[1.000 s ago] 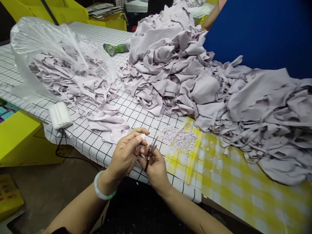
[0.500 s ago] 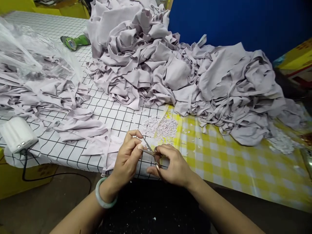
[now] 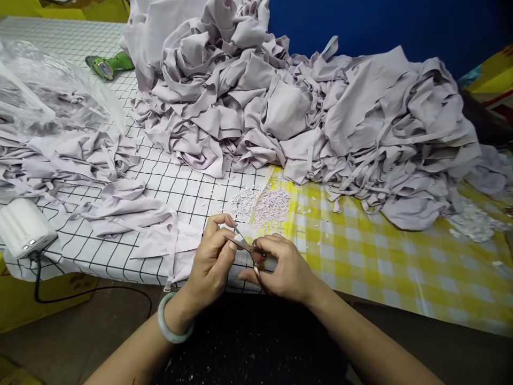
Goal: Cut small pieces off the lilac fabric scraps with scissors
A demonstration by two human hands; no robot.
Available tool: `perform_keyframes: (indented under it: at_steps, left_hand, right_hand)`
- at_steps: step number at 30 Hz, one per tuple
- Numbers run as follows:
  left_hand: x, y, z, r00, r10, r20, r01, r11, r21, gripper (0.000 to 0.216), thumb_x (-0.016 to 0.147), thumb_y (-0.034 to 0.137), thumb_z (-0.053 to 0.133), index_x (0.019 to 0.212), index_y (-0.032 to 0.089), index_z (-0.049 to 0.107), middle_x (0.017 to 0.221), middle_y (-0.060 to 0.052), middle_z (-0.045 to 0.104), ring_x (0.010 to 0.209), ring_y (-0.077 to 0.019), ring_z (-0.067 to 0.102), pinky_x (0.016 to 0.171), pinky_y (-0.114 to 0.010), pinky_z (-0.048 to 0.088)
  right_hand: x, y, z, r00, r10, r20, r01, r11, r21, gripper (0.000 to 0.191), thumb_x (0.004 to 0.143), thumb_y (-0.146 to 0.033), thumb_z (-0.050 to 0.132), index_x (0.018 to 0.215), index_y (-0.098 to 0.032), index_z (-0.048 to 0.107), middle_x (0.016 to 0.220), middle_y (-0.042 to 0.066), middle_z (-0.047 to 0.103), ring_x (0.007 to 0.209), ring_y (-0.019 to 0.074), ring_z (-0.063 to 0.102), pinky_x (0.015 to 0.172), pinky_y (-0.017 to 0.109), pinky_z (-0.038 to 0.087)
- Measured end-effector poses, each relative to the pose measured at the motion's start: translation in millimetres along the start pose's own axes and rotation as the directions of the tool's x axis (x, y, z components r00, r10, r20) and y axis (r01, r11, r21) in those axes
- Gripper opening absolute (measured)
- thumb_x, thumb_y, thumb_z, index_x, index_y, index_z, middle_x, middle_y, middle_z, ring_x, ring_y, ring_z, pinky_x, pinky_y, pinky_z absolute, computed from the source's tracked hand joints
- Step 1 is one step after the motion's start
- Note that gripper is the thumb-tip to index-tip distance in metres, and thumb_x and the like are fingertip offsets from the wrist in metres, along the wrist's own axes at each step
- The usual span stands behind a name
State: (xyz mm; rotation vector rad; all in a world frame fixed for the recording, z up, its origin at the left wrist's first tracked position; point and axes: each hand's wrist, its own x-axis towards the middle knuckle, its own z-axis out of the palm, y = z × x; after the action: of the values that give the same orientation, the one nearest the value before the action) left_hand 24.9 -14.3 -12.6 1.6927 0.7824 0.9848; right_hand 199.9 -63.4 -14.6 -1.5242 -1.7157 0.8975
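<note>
My right hand (image 3: 286, 267) holds a pair of small metal scissors (image 3: 257, 264), with fingers through the handle loops. Their blades point up and left, slightly parted, at the fingertips of my left hand (image 3: 214, 262). That hand is closed in a pinch on a small pale piece of fabric (image 3: 239, 237), mostly hidden by the fingers and blades. Beside my left wrist, a pale lilac garment (image 3: 132, 211) with a strap lies at the table edge. Just beyond both hands is a heap of tiny fabric snippets (image 3: 272, 206).
A large pile of lilac garments (image 3: 288, 109) spans the back. More garments lie at left under clear plastic (image 3: 48, 91). A green-handled tool (image 3: 110, 65) and a white corded device (image 3: 26, 227) stand on the grid cloth (image 3: 196, 195). A yellow checked cloth (image 3: 360, 251) covers the right.
The scissor blades have closed somewhat and tilted against the left fingertips. The view has shifted slightly, so the piles appear a little higher and the left-side things further left.
</note>
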Motion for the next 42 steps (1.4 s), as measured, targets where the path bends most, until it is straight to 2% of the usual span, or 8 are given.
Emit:
perform_keyframes:
  at_steps: [11, 19, 26, 29, 32, 37, 40, 42]
  left_hand:
    - [11, 2, 8, 0.996, 0.026, 0.088, -0.029, 0.999, 0.035, 0.024, 0.104, 0.021, 0.042, 0.083, 0.021, 0.055, 0.093, -0.007, 0.052, 0.11, -0.0235, 0.043, 0.095, -0.038, 0.042]
    - [28, -16, 23, 0.988, 0.05, 0.146, -0.063, 0.994, 0.087, 0.022, 0.103, 0.021, 0.045, 0.085, 0.019, 0.058, 0.101, -0.009, 0.053, 0.113, -0.0232, 0.048, 0.095, -0.037, 0.045]
    - [4, 17, 0, 0.913, 0.03, 0.407, -0.05, 0.998, 0.039, 0.017, 0.101, 0.019, 0.048, 0.1, 0.019, 0.064, 0.13, -0.014, 0.059, 0.124, -0.0244, 0.056, 0.104, -0.041, 0.048]
    - [-13, 15, -41, 0.992, -0.023, 0.127, -0.02, 0.946, 0.323, 0.018, 0.1, 0.02, 0.047, 0.094, 0.02, 0.064, 0.12, -0.012, 0.063, 0.114, -0.0246, 0.059, 0.097, -0.041, 0.049]
    - [-27, -4, -81, 0.974, -0.039, -0.224, 0.177, 0.746, 0.642, 0.011, 0.09, 0.03, 0.065, 0.088, 0.02, 0.06, 0.098, -0.009, 0.06, 0.096, -0.0255, 0.055, 0.085, -0.042, 0.047]
    - [-16, -23, -120, 0.947, -0.295, -0.13, 0.315, 0.762, 0.565, 0.02, 0.087, 0.029, 0.065, 0.072, 0.019, 0.055, 0.074, -0.002, 0.054, 0.07, -0.0173, 0.052, 0.066, -0.032, 0.045]
    - [14, -24, -160, 0.905, -0.289, -0.312, 0.414, 0.766, 0.492, 0.024, 0.093, 0.032, 0.059, 0.074, 0.017, 0.057, 0.072, 0.001, 0.056, 0.066, -0.0133, 0.055, 0.063, -0.028, 0.048]
    - [33, -25, -186, 0.87, -0.128, -0.476, 0.428, 0.675, 0.601, 0.019, 0.094, 0.027, 0.057, 0.081, 0.013, 0.061, 0.089, -0.001, 0.061, 0.086, -0.0178, 0.064, 0.083, -0.034, 0.053]
  right_hand:
    - [-7, 9, -3, 0.996, 0.083, -0.028, -0.08, 0.993, 0.084, 0.052, 0.079, -0.056, 0.075, 0.057, -0.022, 0.042, 0.052, -0.005, 0.049, 0.053, 0.0117, 0.044, 0.058, 0.028, 0.035]
    - [-24, 31, -7, 0.888, 0.459, 0.022, -0.429, 0.809, 0.403, 0.055, 0.071, -0.062, 0.079, 0.058, -0.022, 0.045, 0.048, -0.005, 0.047, 0.045, 0.01, 0.039, 0.043, 0.024, 0.032]
    - [-29, 26, 4, 0.962, 0.273, -0.026, -0.215, 0.81, 0.545, 0.051, 0.071, -0.053, 0.085, 0.096, -0.026, 0.05, 0.113, 0.009, 0.066, 0.095, 0.0234, 0.068, 0.085, 0.037, 0.057]
    - [-31, 24, 20, 0.973, 0.232, -0.021, -0.186, 0.827, 0.531, 0.042, 0.079, -0.043, 0.08, 0.097, -0.028, 0.046, 0.119, 0.007, 0.062, 0.102, 0.0227, 0.066, 0.093, 0.041, 0.056]
    - [-26, 20, 31, 0.981, 0.179, -0.068, -0.133, 0.893, 0.43, 0.041, 0.08, -0.038, 0.08, 0.097, -0.029, 0.043, 0.115, 0.006, 0.061, 0.107, 0.0245, 0.063, 0.095, 0.044, 0.053]
    - [-5, 6, 44, 0.997, 0.071, 0.043, -0.075, 0.992, 0.098, 0.021, 0.079, -0.017, 0.066, 0.092, -0.026, 0.051, 0.098, 0.007, 0.065, 0.094, 0.0268, 0.061, 0.081, 0.042, 0.051]
    - [-3, 6, 53, 0.995, 0.086, 0.042, -0.088, 0.994, 0.059, 0.016, 0.075, -0.012, 0.057, 0.083, -0.024, 0.051, 0.081, 0.004, 0.061, 0.077, 0.0223, 0.059, 0.07, 0.036, 0.048]
    - [-6, 9, 56, 0.989, 0.15, -0.01, -0.147, 0.982, 0.118, 0.014, 0.076, -0.016, 0.059, 0.086, -0.024, 0.052, 0.084, 0.003, 0.062, 0.076, 0.0206, 0.059, 0.071, 0.034, 0.048]
